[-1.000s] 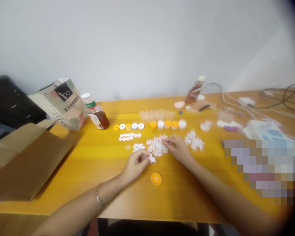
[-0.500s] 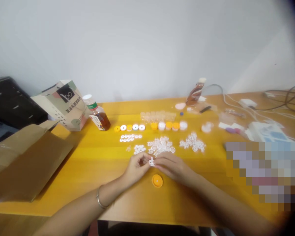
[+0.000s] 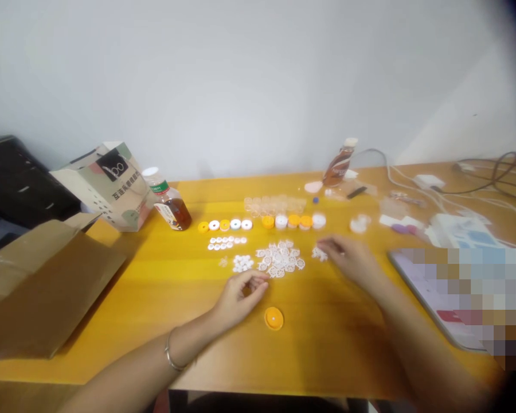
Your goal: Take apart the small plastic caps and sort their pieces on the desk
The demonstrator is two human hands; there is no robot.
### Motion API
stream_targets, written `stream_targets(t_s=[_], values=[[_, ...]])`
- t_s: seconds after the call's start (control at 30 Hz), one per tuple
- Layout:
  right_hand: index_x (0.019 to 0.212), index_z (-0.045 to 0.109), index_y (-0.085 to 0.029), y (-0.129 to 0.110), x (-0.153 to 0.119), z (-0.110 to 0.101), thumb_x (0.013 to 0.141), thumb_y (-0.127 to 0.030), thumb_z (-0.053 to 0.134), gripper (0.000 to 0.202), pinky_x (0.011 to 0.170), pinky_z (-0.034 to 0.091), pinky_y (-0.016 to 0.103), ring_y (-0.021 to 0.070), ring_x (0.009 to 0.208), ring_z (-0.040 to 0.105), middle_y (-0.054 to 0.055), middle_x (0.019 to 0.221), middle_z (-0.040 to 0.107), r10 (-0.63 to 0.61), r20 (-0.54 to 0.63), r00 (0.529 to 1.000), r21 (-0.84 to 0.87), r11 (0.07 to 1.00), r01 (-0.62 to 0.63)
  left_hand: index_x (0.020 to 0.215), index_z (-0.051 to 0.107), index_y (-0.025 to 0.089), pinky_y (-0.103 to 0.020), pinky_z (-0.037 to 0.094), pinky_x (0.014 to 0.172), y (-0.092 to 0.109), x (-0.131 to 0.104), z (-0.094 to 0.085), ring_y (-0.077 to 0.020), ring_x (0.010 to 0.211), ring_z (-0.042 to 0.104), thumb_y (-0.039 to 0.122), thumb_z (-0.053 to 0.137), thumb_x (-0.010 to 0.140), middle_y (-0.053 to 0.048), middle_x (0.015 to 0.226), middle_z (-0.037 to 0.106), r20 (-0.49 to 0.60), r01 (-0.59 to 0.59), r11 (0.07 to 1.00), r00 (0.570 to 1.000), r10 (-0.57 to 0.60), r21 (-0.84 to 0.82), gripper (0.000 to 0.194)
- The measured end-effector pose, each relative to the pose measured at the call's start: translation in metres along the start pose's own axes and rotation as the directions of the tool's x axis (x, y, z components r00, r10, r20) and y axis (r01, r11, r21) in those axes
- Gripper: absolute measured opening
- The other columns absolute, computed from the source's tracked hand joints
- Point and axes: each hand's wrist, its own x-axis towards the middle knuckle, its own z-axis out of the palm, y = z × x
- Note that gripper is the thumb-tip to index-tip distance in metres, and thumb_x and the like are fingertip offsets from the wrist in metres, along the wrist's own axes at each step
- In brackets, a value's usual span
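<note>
My left hand (image 3: 241, 295) hovers near the middle of the table, its fingers curled and the fingertips close together; whatever they hold, if anything, is too small to make out. Over the right-hand group of white parts (image 3: 319, 252) is my right hand (image 3: 348, 258), fingers together and pointing left, hiding most of that group. Between the hands lies a pile of white openwork pieces (image 3: 279, 258). Small white round pieces (image 3: 243, 263) sit left of the pile. An orange round cap (image 3: 274, 318) rests below my left hand's fingertips.
Rows of orange and white rings (image 3: 225, 225) and clear cups (image 3: 275, 205) stand behind. At left are a cardboard box (image 3: 47, 287), a paper bag (image 3: 120, 189) and a bottle (image 3: 172, 206). Another bottle (image 3: 339, 166), cables and a tablet (image 3: 434, 304) are at right.
My right hand has moved away from my left hand, rightward to the right group of white parts. The white piece seen between both hands no longer shows there.
</note>
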Motion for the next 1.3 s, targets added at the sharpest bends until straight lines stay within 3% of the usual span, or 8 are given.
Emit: stream_targets(t_s=[0.17,0.3,0.4,0.7,0.83,0.93,1.1,1.3], values=[[0.066,0.059,-0.021,0.037,0.006,-0.013,0.073,-0.029,0.054,0.012,0.050,0.042,0.028,0.0172,0.052,0.058,0.001,0.059,0.065,0.131,0.067,0.989,-0.192,0.975,-0.116,0.098,0.061,0.015,-0.024,0.045,0.068,0.003,0.000,-0.007,-0.0129,0.072,0.056,0.031,0.053,0.083,-0.006,0.081,0.062,0.111,-0.093,0.993,0.990,0.085,0.070,0.024],[0.065,0.058,-0.021,0.038,0.005,-0.010,0.073,-0.027,0.052,0.012,0.050,0.041,0.027,0.0171,0.054,0.058,0.002,0.060,0.066,0.128,0.083,0.988,-0.229,0.968,-0.106,0.105,0.058,0.017,-0.027,0.044,0.073,0.011,0.001,-0.018,-0.0154,0.080,0.055,0.036,0.067,0.070,-0.008,0.091,0.060,0.399,-0.277,0.949,0.895,0.198,0.151,0.041],[0.064,0.058,-0.021,0.036,0.005,-0.009,0.073,-0.027,0.051,0.013,0.049,0.040,0.026,0.0168,0.053,0.057,0.002,0.059,0.065,0.096,0.071,0.993,-0.237,0.968,-0.077,0.106,0.057,0.019,-0.028,0.044,0.076,0.013,0.002,-0.021,-0.0173,0.085,0.054,0.038,0.073,0.061,-0.008,0.096,0.058,0.510,-0.328,0.929,0.836,0.201,0.171,0.051],[0.065,0.060,-0.020,0.039,0.005,-0.010,0.074,-0.030,0.052,0.016,0.052,0.039,0.027,0.0170,0.057,0.056,0.003,0.062,0.063,0.072,0.033,0.997,-0.268,0.961,-0.061,0.099,0.059,0.020,-0.027,0.043,0.078,0.008,0.002,-0.018,-0.0167,0.088,0.054,0.029,0.067,0.069,-0.007,0.095,0.058,0.551,-0.330,0.927,0.814,0.183,0.180,0.032],[0.070,0.061,-0.019,0.020,0.003,-0.013,0.077,-0.037,0.052,0.021,0.053,0.038,0.028,0.0168,0.057,0.053,0.004,0.063,0.060,-0.025,-0.059,0.998,-0.209,0.978,0.012,0.098,0.058,0.018,-0.027,0.043,0.078,0.008,0.001,-0.015,-0.0165,0.087,0.054,0.029,0.067,0.070,-0.006,0.094,0.058,0.517,-0.317,0.927,0.838,0.173,0.202,0.032],[0.073,0.061,-0.019,-0.004,-0.004,-0.008,0.080,-0.039,0.052,0.023,0.055,0.039,0.027,0.0155,0.059,0.053,0.003,0.066,0.061,-0.144,0.052,0.988,-0.040,0.988,0.147,0.097,0.057,0.017,-0.026,0.042,0.076,0.007,0.001,-0.012,-0.0157,0.084,0.054,0.030,0.067,0.070,-0.006,0.091,0.057,0.481,-0.308,0.925,0.860,0.171,0.222,0.031],[0.077,0.059,-0.020,-0.038,-0.022,0.017,0.074,-0.041,0.062,0.021,0.059,0.040,0.026,0.0145,0.063,0.052,0.001,0.068,0.059,-0.355,0.382,0.853,0.175,0.934,0.310,0.097,0.056,0.017,-0.024,0.041,0.073,0.005,0.000,-0.010,-0.0151,0.082,0.052,0.031,0.067,0.071,-0.005,0.091,0.057,0.449,-0.299,0.924,0.878,0.167,0.240,0.031],[0.073,0.053,-0.019,-0.051,-0.035,0.043,0.066,-0.050,0.067,0.035,0.062,0.038,0.026,0.0152,0.070,0.050,0.000,0.073,0.056,-0.455,0.566,0.688,0.248,0.889,0.384,0.089,0.055,0.016,-0.024,0.040,0.070,-0.002,0.003,-0.009,-0.0153,0.081,0.052,0.043,0.069,0.067,-0.005,0.088,0.056,0.440,-0.291,0.918,0.885,0.151,0.271,0.038]])
